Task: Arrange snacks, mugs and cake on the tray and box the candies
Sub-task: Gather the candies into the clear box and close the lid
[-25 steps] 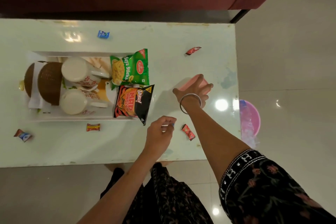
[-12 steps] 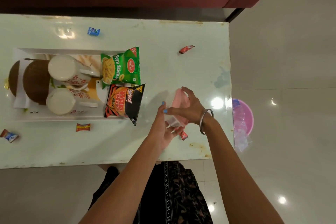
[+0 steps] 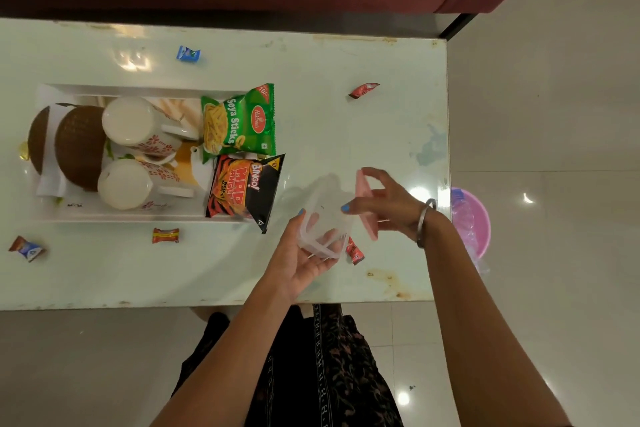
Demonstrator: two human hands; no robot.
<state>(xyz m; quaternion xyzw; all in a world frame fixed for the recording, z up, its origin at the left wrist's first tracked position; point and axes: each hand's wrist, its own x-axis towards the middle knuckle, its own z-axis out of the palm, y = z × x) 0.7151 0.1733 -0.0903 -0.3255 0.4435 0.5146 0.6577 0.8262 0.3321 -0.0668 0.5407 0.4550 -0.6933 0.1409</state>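
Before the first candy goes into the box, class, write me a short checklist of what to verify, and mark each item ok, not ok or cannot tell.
1. Lid off: the right hand holds the pink lid away from the clear box. Ok.
2. Box supported: the left hand grips it from below. Ok.
3. Box empty inside: cannot tell through the clear plastic.
4. A hand free to pick candy: both are occupied. Not ok.
5. Nearest candy within reach: the red candy lies just beside the box. Ok.
6. Candies gathered: the blue candy and orange candy lie scattered on the table. Not ok.
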